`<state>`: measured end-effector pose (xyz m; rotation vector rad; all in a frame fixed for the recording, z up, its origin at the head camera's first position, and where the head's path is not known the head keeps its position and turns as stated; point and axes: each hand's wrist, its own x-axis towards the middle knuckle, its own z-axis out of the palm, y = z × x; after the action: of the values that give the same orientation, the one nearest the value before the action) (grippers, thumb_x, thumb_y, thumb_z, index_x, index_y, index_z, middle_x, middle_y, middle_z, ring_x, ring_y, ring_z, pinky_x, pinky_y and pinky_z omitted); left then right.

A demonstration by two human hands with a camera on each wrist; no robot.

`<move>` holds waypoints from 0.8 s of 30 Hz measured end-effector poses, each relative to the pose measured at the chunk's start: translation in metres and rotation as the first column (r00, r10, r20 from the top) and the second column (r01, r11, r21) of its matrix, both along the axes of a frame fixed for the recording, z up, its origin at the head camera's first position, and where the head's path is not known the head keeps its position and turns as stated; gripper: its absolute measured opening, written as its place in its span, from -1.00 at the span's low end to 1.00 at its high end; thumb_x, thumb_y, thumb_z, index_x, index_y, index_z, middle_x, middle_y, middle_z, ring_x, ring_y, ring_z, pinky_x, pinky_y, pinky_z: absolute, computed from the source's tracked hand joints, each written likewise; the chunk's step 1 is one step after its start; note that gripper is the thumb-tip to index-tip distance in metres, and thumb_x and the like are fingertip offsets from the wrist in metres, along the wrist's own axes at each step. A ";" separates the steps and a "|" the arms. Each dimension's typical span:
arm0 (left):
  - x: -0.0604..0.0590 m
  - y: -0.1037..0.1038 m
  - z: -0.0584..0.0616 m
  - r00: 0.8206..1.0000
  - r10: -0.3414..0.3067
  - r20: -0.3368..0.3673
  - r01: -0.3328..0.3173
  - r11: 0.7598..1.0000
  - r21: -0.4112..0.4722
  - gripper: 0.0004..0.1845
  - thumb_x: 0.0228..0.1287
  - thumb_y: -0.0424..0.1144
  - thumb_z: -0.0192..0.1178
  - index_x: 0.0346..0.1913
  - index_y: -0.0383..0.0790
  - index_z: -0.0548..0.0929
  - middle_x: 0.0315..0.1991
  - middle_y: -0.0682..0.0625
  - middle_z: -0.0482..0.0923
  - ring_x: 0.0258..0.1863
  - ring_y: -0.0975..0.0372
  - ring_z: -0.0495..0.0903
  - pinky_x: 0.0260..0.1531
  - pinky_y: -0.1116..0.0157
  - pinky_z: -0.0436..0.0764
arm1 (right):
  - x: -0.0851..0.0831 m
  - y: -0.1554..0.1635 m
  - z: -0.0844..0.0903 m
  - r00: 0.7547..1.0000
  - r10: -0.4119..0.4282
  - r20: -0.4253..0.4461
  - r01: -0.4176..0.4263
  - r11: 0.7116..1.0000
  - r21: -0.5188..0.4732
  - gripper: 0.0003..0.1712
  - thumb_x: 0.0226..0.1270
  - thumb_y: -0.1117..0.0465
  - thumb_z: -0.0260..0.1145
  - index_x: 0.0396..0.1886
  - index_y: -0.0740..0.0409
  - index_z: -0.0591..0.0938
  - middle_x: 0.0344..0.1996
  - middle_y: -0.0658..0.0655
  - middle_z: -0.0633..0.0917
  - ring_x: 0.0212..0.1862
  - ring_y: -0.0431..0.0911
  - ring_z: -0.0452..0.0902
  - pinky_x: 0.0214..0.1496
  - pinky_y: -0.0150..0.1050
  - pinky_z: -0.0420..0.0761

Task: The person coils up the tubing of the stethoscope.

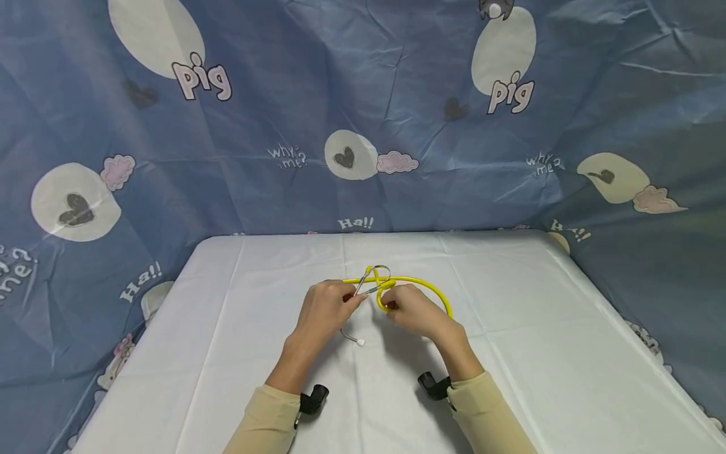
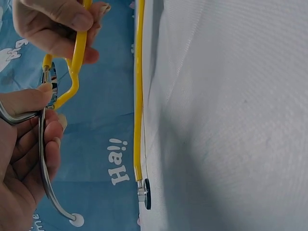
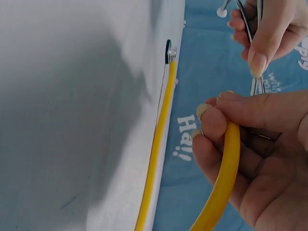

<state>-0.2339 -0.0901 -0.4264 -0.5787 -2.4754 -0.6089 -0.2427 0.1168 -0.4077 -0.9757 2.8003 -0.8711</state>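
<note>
A stethoscope with yellow tubing (image 1: pixel 433 290) is held up over the middle of the white table. My left hand (image 1: pixel 326 307) pinches its metal ear tubes (image 2: pixel 44 159) between thumb and fingers; one white ear tip (image 2: pixel 76 220) sticks out below. To the right, my right hand (image 1: pixel 418 309) grips the yellow tubing near the fork, with thumb and fingertips round it in the right wrist view. Beyond both hands, a stretch of tubing lies on the table and ends at the round chest piece (image 3: pixel 168 52). The head view hides that chest piece behind the left hand.
A white cloth covers the table (image 1: pixel 544 353). Blue printed fabric (image 1: pixel 442 189) hangs behind and along both sides. Black wrist cameras (image 1: pixel 314 400) sit at both beige sleeve cuffs.
</note>
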 end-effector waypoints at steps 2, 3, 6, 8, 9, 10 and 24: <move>0.000 0.000 0.000 1.000 0.000 -0.005 0.000 1.000 -0.005 -0.63 0.13 -0.08 0.47 -0.70 0.02 0.53 -0.71 0.19 0.39 -0.68 0.39 0.24 -0.63 0.45 0.20 | 0.002 -0.002 0.001 1.000 0.005 0.014 -0.005 1.000 0.010 -0.51 0.10 0.52 0.23 -0.70 0.01 0.18 -0.68 -0.09 0.14 -0.58 -0.28 0.05 -0.48 -0.43 0.12; 0.000 0.000 0.000 1.000 -0.002 -0.007 0.001 1.000 -0.012 -0.61 0.12 -0.08 0.47 -0.71 0.01 0.51 -0.72 0.19 0.38 -0.68 0.39 0.23 -0.63 0.45 0.19 | 0.003 -0.004 0.001 1.000 0.007 0.023 -0.007 1.000 0.013 -0.49 0.13 0.49 0.25 -0.71 0.00 0.18 -0.70 -0.09 0.15 -0.61 -0.30 0.09 -0.49 -0.44 0.14; -0.001 0.001 -0.001 1.000 -0.007 -0.005 0.006 1.000 -0.029 -0.54 0.12 -0.08 0.47 -0.75 0.01 0.42 -0.74 0.20 0.28 -0.68 0.38 0.18 -0.63 0.45 0.14 | 0.006 -0.007 0.002 0.998 0.019 0.067 -0.020 1.000 0.009 -0.44 0.21 0.43 0.32 -0.74 -0.02 0.18 -0.74 -0.11 0.19 -0.67 -0.33 0.26 -0.54 -0.46 0.22; -0.001 0.001 -0.001 1.000 -0.007 -0.004 0.007 0.999 -0.037 -0.50 0.12 -0.09 0.47 -0.76 0.02 0.37 -0.74 0.20 0.21 -0.68 0.38 0.14 -0.63 0.45 0.10 | 0.007 -0.010 0.003 0.996 0.024 0.088 -0.024 1.000 0.005 -0.41 0.24 0.38 0.34 -0.76 -0.03 0.18 -0.76 -0.12 0.21 -0.68 -0.33 0.36 -0.56 -0.47 0.26; -0.001 0.000 -0.001 1.000 -0.007 -0.005 0.007 0.999 -0.039 -0.48 0.12 -0.09 0.47 -0.77 0.01 0.34 -0.74 0.20 0.18 -0.68 0.38 0.13 -0.62 0.44 0.09 | 0.008 -0.011 0.004 0.995 0.027 0.094 -0.027 1.000 0.001 -0.41 0.25 0.37 0.35 -0.76 -0.04 0.18 -0.77 -0.12 0.22 -0.68 -0.32 0.41 -0.56 -0.47 0.28; -0.001 0.001 -0.001 1.000 -0.007 -0.006 0.006 0.999 -0.042 -0.47 0.11 -0.09 0.48 -0.77 0.01 0.33 -0.73 0.20 0.17 -0.67 0.38 0.12 -0.62 0.44 0.08 | 0.009 -0.011 0.005 0.995 0.029 0.097 -0.029 1.000 0.000 -0.41 0.26 0.37 0.34 -0.77 -0.04 0.18 -0.77 -0.12 0.22 -0.68 -0.31 0.44 -0.56 -0.46 0.28; 0.001 0.003 -0.001 0.999 -0.035 -0.009 0.034 0.996 -0.088 -0.50 0.04 -0.12 0.51 -0.75 0.00 0.35 -0.70 0.18 0.26 -0.65 0.36 0.20 -0.60 0.40 0.18 | 0.014 -0.010 0.011 0.988 0.065 0.142 -0.069 0.997 0.018 -0.52 0.27 0.36 0.29 -0.73 0.01 0.26 -0.76 -0.13 0.31 -0.66 -0.24 0.42 -0.52 -0.44 0.21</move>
<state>-0.2332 -0.0870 -0.4277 -0.6583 -2.4970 -0.5105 -0.2289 0.1063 -0.3963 -0.9586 2.6379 -0.8623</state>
